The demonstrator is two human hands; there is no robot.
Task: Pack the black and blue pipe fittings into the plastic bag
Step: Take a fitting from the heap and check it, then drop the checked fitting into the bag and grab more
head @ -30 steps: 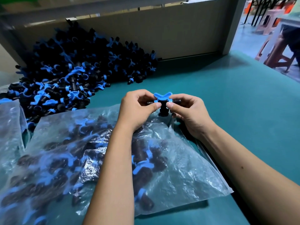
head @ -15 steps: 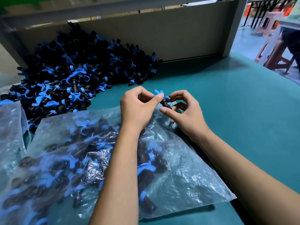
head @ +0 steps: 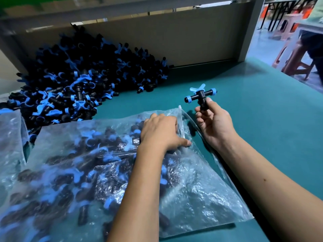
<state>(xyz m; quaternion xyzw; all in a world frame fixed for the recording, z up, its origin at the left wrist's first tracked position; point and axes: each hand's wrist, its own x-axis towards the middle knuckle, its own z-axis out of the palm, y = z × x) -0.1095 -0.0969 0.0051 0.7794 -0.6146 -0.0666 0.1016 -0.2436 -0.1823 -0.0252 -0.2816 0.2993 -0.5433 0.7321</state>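
Teal table [head: 262, 137]: right hand [head: 215, 124] pinches fitting [head: 201, 96] aloft.

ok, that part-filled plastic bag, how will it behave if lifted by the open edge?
Probably floppy: the plastic bag is thin, crinkled film that sags around its load. Likely heavy for a bag, since many fittings fill it. They would probably slide toward the low end, so the left hand at the mouth may need support underneath.

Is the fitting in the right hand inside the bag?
No, the right hand holds the fitting up above the table, outside the bag.
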